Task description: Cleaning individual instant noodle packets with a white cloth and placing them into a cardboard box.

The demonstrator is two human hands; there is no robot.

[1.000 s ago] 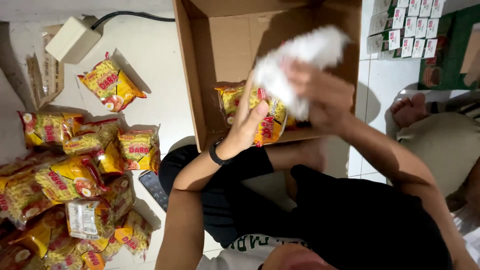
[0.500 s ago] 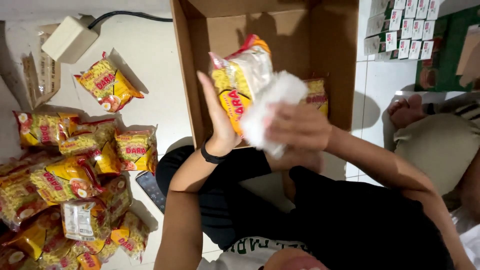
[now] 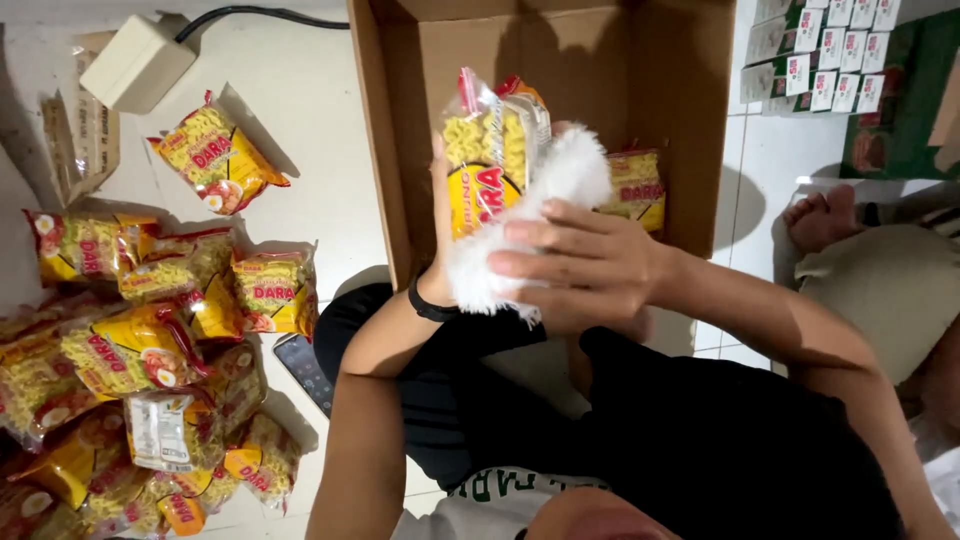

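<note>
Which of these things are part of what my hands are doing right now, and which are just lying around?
In hand:
left hand holding noodle packet
right hand pressing white cloth
cardboard box

Lying about:
packet pile
phone
white adapter
small cartons

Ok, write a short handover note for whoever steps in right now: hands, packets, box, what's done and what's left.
Left hand: holds a yellow noodle packet upright over the cardboard box.
Right hand: presses a white fluffy cloth against that packet.
Done: one packet lies inside the box.
Left: a pile of packets on the floor beside the box; a phone lies near the knee.
</note>
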